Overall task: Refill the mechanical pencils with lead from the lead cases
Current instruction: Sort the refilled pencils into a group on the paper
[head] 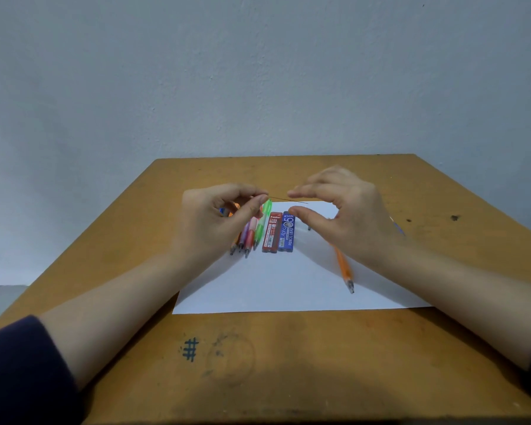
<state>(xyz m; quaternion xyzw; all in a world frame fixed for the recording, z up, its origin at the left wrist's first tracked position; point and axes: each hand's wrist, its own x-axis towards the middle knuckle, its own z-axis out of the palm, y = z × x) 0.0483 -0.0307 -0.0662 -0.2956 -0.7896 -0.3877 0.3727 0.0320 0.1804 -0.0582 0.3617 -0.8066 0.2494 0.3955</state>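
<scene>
My left hand (218, 216) pinches one end of a thin dark lead (288, 200) between thumb and forefinger, above the paper. My right hand (341, 210) hovers just to its right, fingers and thumb spread apart around the lead's free end, holding nothing. Below my left hand lie several coloured mechanical pencils (255, 231), the green one outermost, tips toward me. A red lead case (271, 232) and a blue lead case (287, 231) lie side by side on the white paper (288, 283). An orange mechanical pencil (344, 268) lies under my right wrist, tip toward me.
The wooden table (288, 363) has a drawn hash mark (190, 349) near its front and dark spots (454, 217) at the right. A grey wall stands behind the far edge. A small dark item (309, 228) lies on the paper under my right hand.
</scene>
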